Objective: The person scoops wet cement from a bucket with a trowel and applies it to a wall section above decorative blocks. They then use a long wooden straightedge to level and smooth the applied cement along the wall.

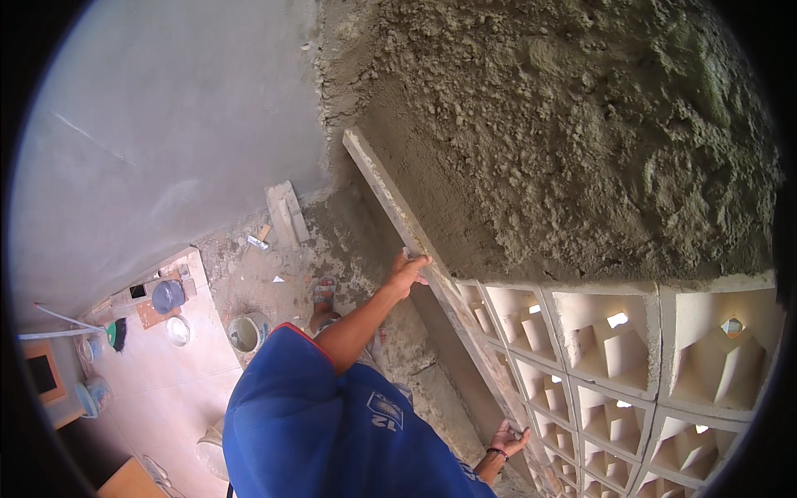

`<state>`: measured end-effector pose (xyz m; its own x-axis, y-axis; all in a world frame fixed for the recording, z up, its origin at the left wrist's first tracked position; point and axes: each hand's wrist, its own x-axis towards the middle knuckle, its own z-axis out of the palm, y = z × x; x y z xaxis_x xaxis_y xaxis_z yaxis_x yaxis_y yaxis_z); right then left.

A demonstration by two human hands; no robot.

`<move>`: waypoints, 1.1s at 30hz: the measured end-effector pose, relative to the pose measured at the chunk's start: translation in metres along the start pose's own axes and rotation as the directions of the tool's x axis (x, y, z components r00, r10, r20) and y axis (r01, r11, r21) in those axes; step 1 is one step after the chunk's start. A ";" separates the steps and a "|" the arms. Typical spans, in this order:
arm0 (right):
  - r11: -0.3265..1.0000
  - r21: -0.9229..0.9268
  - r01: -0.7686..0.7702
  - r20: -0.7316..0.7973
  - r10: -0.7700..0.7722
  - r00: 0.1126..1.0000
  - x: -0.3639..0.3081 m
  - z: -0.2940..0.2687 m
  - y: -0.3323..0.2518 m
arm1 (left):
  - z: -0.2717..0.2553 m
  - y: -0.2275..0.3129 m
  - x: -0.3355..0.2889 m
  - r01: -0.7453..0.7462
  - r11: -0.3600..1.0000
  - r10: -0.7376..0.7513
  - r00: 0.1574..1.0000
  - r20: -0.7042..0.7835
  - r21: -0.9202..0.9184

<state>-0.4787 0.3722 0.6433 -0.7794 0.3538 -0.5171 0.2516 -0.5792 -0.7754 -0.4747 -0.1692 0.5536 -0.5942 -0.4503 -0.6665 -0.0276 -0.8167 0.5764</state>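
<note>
A long straightedge (465, 319), crusted with mortar, runs slantwise along the wall from the corner down to the lower right. My left hand (407, 272) is closed round it, thumb over the top face. Lower down, my right hand (508, 438), with a dark band at the wrist, grips the same bar near its lower part. Beside the bar's upper stretch is wet, rough grey mortar (581, 141) on the wall, smoother in a strip close to the bar. Pale openwork blocks (602, 340) line the wall below the mortar, next to my hands.
A smooth grey wall (183, 108) meets the mortared wall at a corner. On the floor are wooden offcuts (286, 214), a bucket (247, 332) near my feet, a blue-grey tub (168, 296), a white container (178, 330) and a green-and-black broom (116, 334). Mortar crumbs litter the ground.
</note>
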 end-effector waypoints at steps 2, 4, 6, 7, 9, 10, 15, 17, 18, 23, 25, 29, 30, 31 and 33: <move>1.000 0.016 0.005 0.021 -0.006 1.000 0.000 0.009 -0.005 | 0.004 0.006 0.009 -0.006 1.000 0.007 0.999 0.040 -0.021; 0.999 0.051 0.000 0.058 -0.003 0.998 -0.003 0.015 -0.005 | 0.008 0.008 0.016 -0.009 1.000 0.010 0.999 0.047 -0.020; 0.998 0.054 0.009 0.137 -0.016 0.990 0.001 0.017 -0.001 | 0.007 0.006 0.028 0.006 1.000 -0.006 1.000 0.028 -0.005; 0.998 0.054 0.013 0.175 -0.022 0.984 0.003 0.016 0.000 | 0.006 0.004 0.034 0.016 1.000 -0.016 1.000 0.016 0.002; 0.999 0.048 0.015 0.094 -0.020 0.995 0.010 0.010 0.004 | 0.007 0.000 0.045 0.036 0.999 -0.036 0.999 -0.009 0.039; 0.999 0.045 0.018 0.052 -0.021 0.998 0.015 0.008 0.007 | 0.009 -0.001 0.050 0.048 0.997 -0.047 0.999 -0.019 0.058; 0.997 0.001 0.072 0.096 -0.071 0.993 0.020 0.018 0.026 | 0.015 -0.003 0.073 0.032 0.996 -0.024 0.995 -0.093 0.085; 0.997 0.017 0.076 0.105 -0.078 0.991 0.020 0.028 0.027 | 0.020 0.002 0.079 0.019 0.995 -0.009 0.995 -0.103 0.097; 0.996 0.021 0.083 0.103 -0.085 0.991 0.016 0.023 0.027 | 0.027 0.005 0.072 0.028 0.993 -0.015 0.993 -0.118 0.114; 0.994 0.029 0.106 0.131 -0.109 0.985 0.009 0.023 0.009 | 0.040 0.020 0.048 0.000 0.995 0.013 0.992 -0.127 0.104; 0.992 0.052 0.112 0.105 -0.117 0.988 0.002 0.027 0.004 | 0.050 0.028 0.035 -0.065 0.992 0.075 0.993 -0.095 0.105; 0.990 0.070 0.126 0.121 -0.134 0.984 -0.007 0.038 -0.006 | 0.062 0.042 0.018 -0.083 0.991 0.093 0.991 -0.101 0.107; 0.988 0.075 0.136 0.127 -0.145 0.981 -0.007 0.034 -0.009 | 0.065 0.044 0.011 -0.089 0.990 0.098 0.991 -0.085 0.105; 0.988 0.074 0.136 0.123 -0.144 0.982 -0.010 0.039 -0.011 | 0.067 0.050 0.007 -0.108 0.989 0.116 0.990 -0.078 0.101; 0.989 0.071 0.133 0.114 -0.140 0.983 -0.018 0.047 -0.016 | 0.077 0.057 -0.003 -0.135 0.986 0.145 0.984 -0.104 0.100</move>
<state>-0.4955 0.3403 0.6821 -0.8675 0.3452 -0.3583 0.1047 -0.5774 -0.8097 -0.5367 -0.1871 0.6249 -0.5048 -0.5992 -0.6214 -0.0272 -0.7085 0.7052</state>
